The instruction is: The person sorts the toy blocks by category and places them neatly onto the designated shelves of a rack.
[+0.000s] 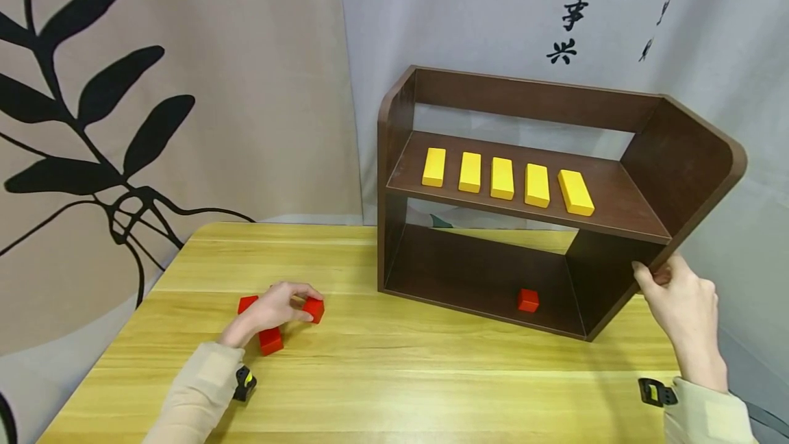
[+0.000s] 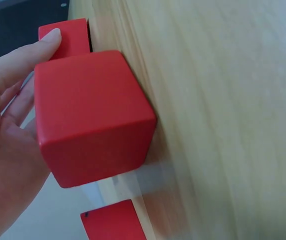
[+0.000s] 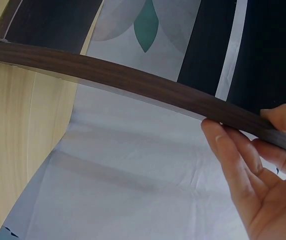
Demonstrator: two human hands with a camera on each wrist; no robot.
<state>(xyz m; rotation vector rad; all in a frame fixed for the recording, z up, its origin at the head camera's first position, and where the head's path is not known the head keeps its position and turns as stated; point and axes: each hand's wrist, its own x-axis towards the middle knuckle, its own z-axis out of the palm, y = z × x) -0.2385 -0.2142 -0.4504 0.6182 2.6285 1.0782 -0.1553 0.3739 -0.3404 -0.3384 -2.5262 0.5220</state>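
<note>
On the left of the table, my left hand pinches a red cube between thumb and fingers. Two other red cubes lie by that hand: one below it, another partly behind the wrist. The left wrist view has the pinched cube under the thumb, beyond a nearer red cube. With my right hand I grip the right side panel's edge of a dark brown two-tier shelf. A single red cube rests on its lower board, towards the right.
Several yellow blocks stand in a row on the shelf's upper board. The shelf is angled on the light wooden table. Behind it hang a beige curtain with black leaves and a pale cloth with dark characters.
</note>
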